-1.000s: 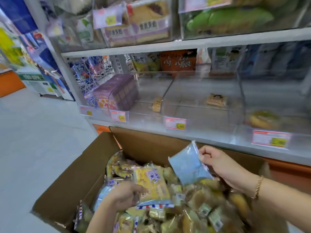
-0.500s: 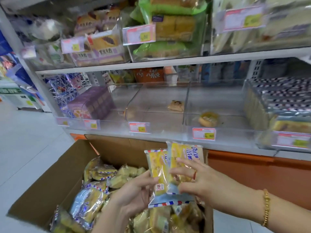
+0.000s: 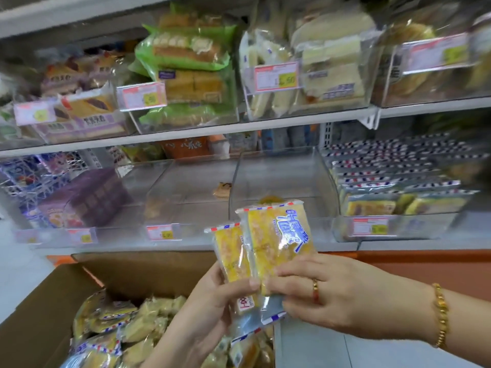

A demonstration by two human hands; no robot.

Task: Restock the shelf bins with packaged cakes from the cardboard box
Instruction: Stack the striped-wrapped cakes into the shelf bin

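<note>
Head cam view has me standing over the cardboard box (image 3: 39, 325) with two packaged cakes (image 3: 265, 245) held up in front of the shelf. My left hand (image 3: 212, 306) is pinching the lower end of the nearer pack, thumb across the front, and my right hand (image 3: 340, 296) has its fingers closed on the bottom of the second one, the pack with the blue lettering. So both hands are full, each clamped on a wrapper, with the two packs overlapping a bit.

Target looks like the nearly empty clear bin (image 3: 281, 181) right behind the packs. It has what I think is a single leftover cake at the front, though the packs cover most of it, so don't quote me. The bin to the right (image 3: 398, 203) is already lined up with the same striped-edge wrappers, so I'd copy that.

Tips for doing this bit well: square the two packs together before going in, keep the labels facing forward, lift over the front lip rather than shoving through it, and start at the back so later packs stack tidy. Hold by the wrapper ends so the cake doesn't get squashed. Plenty more waiting in the box.
</note>
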